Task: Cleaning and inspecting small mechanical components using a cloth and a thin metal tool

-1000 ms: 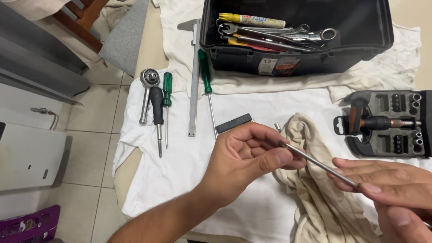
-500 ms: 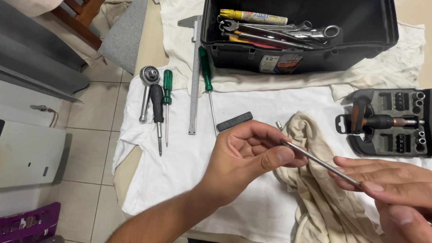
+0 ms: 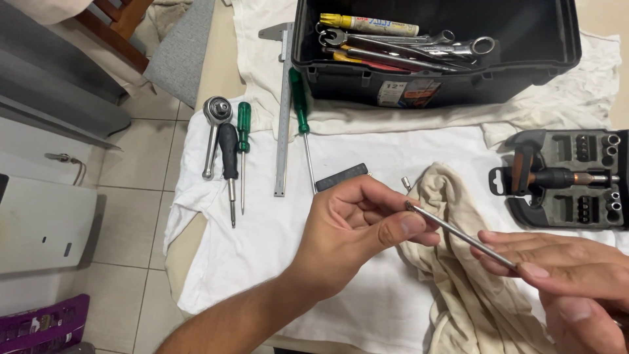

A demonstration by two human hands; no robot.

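My left hand (image 3: 357,226) pinches the near end of a thin metal rod (image 3: 458,235) between thumb and fingers. My right hand (image 3: 563,278) grips the rod's other end with its fingertips at the lower right. The rod slants down to the right above a beige rag (image 3: 458,288) lying on a white cloth (image 3: 262,249). A small metal bit (image 3: 406,183) lies on the cloth just beyond my left hand, beside a flat dark bar (image 3: 341,177).
A black toolbox (image 3: 432,78) with wrenches stands at the back. A ratchet (image 3: 211,134), two green screwdrivers (image 3: 243,151), a black screwdriver (image 3: 229,167) and a steel ruler (image 3: 283,111) lie left of centre. A grey socket set case (image 3: 563,177) sits at the right. Tiled floor lies to the left.
Both hands keep their hold on the rod and have hardly shifted. The view has moved very slightly.
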